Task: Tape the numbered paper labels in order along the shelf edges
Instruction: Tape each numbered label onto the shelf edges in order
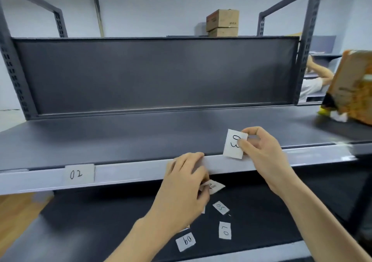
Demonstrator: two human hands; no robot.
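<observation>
Label 03 (234, 144), a small white paper rectangle, sits right of centre in the frame, held up on end so its long axis runs nearly vertical and the handwritten digits read sideways; its lower edge overlaps the pale front edge of the upper shelf (130, 173). The right hand (261, 151) reaches in from the lower right with the wrist bent back, its thumb and fingers (244, 145) pinching the right side of the paper. The left hand (187, 179) comes up from the bottom centre, back of the hand facing the camera, fingertips curled over the top of the shelf edge just left of the label; a slip of paper (213, 187) pokes out beneath it, though whether it is gripped cannot be told. Further left along the same edge, label 02 (77, 174) is already fixed flat, digits upright. Between the two the edge strip is bare, as is the long stretch to the right. On the dark lower shelf (100, 221) loose labels lie scattered: 05 (220, 207), 07 (225, 230) and 09 (186, 241), each turned a different way.
</observation>
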